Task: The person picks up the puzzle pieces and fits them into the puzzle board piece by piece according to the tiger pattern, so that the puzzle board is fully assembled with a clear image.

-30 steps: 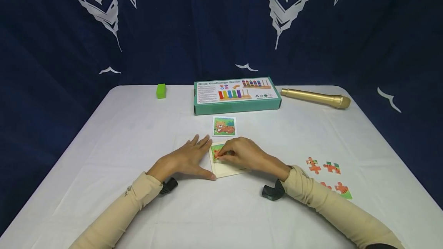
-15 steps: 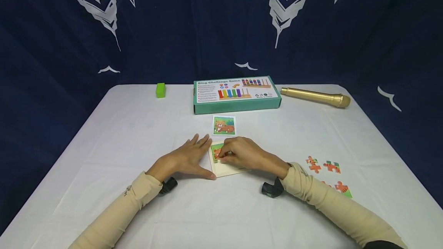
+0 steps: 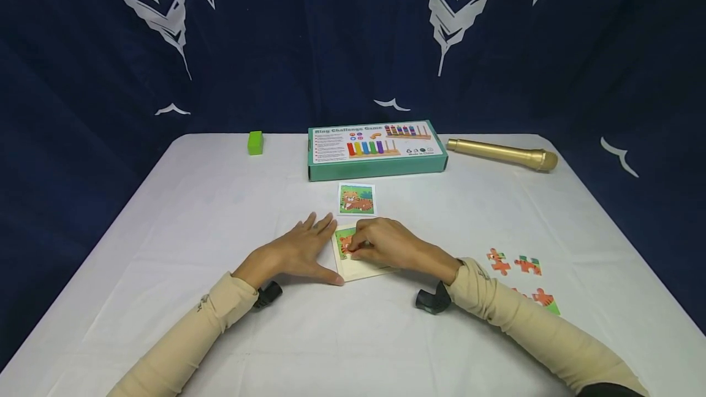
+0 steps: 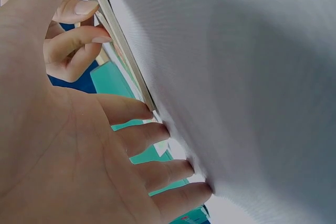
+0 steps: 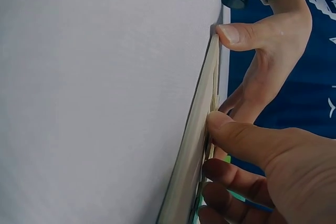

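Tray [image 3: 366,271] is lying flat as I'm guiding remotely: my left hand [image 3: 300,253], fingers spread, gripping nothing, is bracing its left edge; my right hand [image 3: 393,247] is apparently pinching a piece [image 4: 104,22] over its left half, probably needing even pressure.

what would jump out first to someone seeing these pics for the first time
Probably the green box with its bright printed top, at the back middle of the white table, with the gold mic lying to its right. Next, the left grip and right grip, both at the small puzzle board nearer the middle. Behind everything hangs the dark blue curtain.
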`<state>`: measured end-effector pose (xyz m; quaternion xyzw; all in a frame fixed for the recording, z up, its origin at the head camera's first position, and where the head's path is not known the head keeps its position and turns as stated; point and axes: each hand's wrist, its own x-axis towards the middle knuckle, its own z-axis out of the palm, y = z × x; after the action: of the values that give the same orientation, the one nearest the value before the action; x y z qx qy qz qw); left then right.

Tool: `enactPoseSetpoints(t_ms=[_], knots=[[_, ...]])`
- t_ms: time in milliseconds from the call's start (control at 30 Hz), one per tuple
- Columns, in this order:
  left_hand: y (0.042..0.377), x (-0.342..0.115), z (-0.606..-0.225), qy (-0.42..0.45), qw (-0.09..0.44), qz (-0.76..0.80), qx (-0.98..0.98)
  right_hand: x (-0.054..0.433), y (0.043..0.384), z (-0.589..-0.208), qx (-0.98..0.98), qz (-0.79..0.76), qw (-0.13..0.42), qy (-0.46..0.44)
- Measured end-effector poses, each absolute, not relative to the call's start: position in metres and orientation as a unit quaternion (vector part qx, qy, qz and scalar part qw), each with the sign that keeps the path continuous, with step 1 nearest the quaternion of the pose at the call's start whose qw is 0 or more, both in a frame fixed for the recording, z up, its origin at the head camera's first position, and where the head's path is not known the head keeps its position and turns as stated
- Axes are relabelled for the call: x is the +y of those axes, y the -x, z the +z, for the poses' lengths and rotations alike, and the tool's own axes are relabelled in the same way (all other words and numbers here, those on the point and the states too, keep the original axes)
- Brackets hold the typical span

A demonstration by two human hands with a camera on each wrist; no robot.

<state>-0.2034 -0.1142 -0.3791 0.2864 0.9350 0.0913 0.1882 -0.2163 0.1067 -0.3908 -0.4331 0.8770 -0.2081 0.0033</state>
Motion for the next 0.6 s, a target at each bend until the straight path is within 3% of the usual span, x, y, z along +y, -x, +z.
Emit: enactPoseSetpoints(t_ms=[600], knots=[[0.203, -0.114, -0.378, -0.283, 0.191, 0.104, 0.934, 0.118, 0.213, -0.382, 0.879, -0.153, 0.041, 0.450]])
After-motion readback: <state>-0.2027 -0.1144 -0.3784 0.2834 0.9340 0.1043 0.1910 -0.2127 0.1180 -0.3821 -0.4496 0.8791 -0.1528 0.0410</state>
